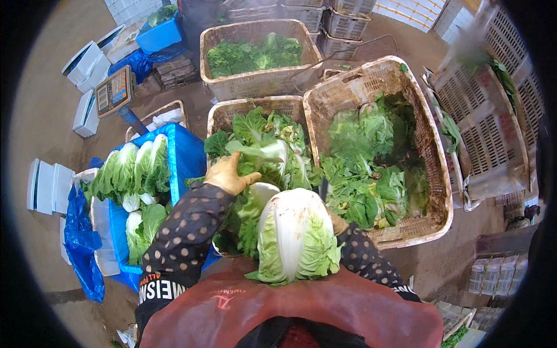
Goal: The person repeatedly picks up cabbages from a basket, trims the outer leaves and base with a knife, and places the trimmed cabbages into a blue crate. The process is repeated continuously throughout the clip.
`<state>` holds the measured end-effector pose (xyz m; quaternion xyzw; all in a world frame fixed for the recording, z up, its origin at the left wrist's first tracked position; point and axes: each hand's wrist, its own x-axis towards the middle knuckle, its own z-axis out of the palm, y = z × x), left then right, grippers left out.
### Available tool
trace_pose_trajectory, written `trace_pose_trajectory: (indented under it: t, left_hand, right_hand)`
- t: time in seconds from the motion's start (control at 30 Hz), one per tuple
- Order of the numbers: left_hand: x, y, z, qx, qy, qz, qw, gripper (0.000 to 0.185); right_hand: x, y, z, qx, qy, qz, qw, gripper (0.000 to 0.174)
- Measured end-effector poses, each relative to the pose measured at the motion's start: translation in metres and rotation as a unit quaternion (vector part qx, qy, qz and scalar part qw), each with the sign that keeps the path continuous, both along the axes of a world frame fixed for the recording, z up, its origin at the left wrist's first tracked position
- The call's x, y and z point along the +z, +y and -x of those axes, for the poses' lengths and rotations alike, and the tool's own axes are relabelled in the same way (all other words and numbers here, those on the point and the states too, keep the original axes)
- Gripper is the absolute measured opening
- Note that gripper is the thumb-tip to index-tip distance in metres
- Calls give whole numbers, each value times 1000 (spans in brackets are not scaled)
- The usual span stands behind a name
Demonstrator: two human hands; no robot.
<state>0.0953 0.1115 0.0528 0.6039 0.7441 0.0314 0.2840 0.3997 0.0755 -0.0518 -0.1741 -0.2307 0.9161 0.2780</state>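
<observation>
A whole Chinese cabbage (296, 235) rests against my red-brown apron (278, 300), its pale stem end up. My left hand (228, 174), in a yellowish glove, is spread over loose cabbage leaves, thumb and forefinger apart; a detached leaf (280, 152) lies just beyond it. My right hand (336, 221), also gloved, is largely hidden behind the cabbage's right side, and a dark blade (323, 189) sticks up beside it. Whether that hand grips the blade's handle is hidden. Under both hands, a plastic crate (261, 102) holds trimmed green leaves.
Whole cabbages (139, 165) fill a blue-lined crate (185, 152) at left, near a digital scale (114, 92). A large crate of leaves (439, 182) stands right, another crate (261, 76) beyond. Stacked crates (478, 130) lean far right; foam boxes (48, 185) stand far left.
</observation>
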Motion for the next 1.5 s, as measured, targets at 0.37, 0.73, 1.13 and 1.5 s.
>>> trace_pose_trajectory:
  t: [0.37, 0.73, 1.13, 1.5]
  left_hand:
    - [-43, -85, -44, -80, -555, -216, 799, 132]
    - [77, -11, -37, -383, -169, -575, 703, 91]
    - [55, -78, -23, -426, 48, -354, 831, 64]
    - [-8, -31, -42, 122, -674, -240, 688, 124]
  right_hand:
    - [79, 11, -15, -145, -233, -531, 802, 72]
    - [170, 60, -38, -26, -217, -213, 952, 49]
    - [84, 123, 61, -290, 41, 8, 956, 50]
    - [50, 125, 76, -299, -95, -73, 947, 51]
